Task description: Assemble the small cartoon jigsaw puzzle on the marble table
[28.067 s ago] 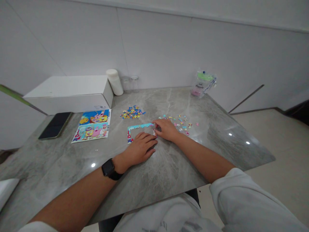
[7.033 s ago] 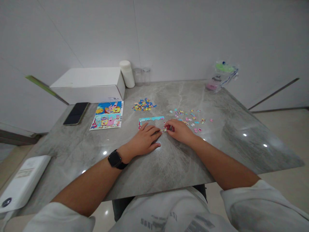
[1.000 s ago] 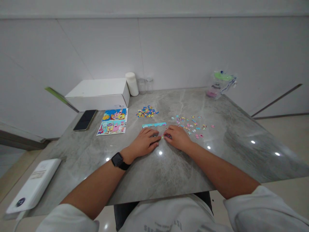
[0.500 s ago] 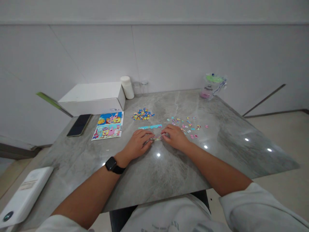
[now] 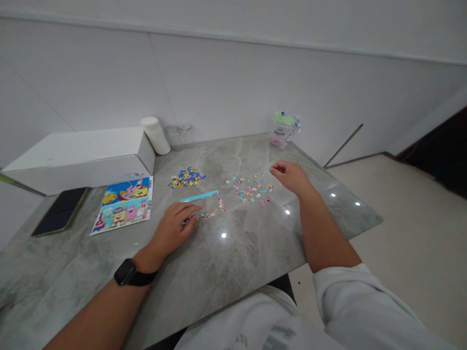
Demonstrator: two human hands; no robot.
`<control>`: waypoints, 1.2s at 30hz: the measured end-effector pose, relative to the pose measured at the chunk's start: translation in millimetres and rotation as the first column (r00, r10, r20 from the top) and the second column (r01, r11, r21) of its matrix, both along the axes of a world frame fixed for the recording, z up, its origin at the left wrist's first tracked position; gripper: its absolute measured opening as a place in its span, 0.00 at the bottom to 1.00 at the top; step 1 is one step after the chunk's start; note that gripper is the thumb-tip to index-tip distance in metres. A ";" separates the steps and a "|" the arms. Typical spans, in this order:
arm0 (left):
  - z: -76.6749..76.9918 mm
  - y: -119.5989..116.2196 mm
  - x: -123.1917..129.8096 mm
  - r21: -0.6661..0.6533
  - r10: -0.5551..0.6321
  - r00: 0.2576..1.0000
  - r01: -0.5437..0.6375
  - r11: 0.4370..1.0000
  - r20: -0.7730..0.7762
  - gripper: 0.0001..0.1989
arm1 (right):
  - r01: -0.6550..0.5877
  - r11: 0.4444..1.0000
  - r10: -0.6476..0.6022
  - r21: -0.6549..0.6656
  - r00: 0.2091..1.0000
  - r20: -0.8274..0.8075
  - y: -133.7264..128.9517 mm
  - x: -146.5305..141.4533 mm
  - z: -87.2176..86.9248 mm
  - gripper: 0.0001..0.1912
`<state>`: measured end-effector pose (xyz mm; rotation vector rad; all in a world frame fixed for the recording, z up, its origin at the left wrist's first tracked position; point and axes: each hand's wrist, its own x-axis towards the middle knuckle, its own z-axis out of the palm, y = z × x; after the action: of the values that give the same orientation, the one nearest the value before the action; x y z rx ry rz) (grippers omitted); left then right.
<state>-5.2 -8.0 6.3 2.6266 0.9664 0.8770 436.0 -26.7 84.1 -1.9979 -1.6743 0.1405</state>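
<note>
My left hand rests on the table with fingers stretched and apart. Its fingertips touch the left end of a joined row of puzzle pieces, which bends upward at its right end. Just behind lies a light-blue strip of joined pieces. My right hand is past the right side of the loose pastel puzzle pieces, its thumb and fingers curled together. Whatever may be between those fingertips is too small to see. A heap of blue and yellow puzzle pieces lies farther back.
A printed picture sheet and a phone lie on the left. Along the wall stand a white box, a white bottle and clear glasses. A plastic-wrapped container stands at the back right.
My right hand has left the joined row and moved right, past the loose pieces. My left hand stays at the row's left end. The view has turned to the right.
</note>
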 end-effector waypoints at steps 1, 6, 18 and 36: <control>-0.5 0.8 -0.1 0.001 0.003 1.000 -0.003 1.000 0.005 0.15 | 0.022 0.998 -0.021 -0.063 1.000 0.011 0.5 9.2 -6.8 0.13; -2.9 4.8 -0.8 0.001 0.014 1.000 -0.014 1.000 0.019 0.15 | 0.080 0.929 -0.026 -0.362 0.988 0.151 6.3 29.3 -44.0 0.10; -2.0 4.4 -1.2 -0.028 0.040 0.999 -0.039 0.999 0.009 0.16 | 0.052 0.887 0.044 -0.459 0.980 0.194 15.2 20.9 -62.8 0.07; 2.3 7.0 -9.7 -0.002 0.048 0.999 -0.048 0.999 -0.008 0.12 | -0.566 0.822 0.432 -0.063 0.692 -0.579 44.1 -106.5 -2.4 0.17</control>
<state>-14.9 -1.1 8.6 2.6174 1.0362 0.8758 329.5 17.4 81.6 -1.3748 -1.8111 1.0584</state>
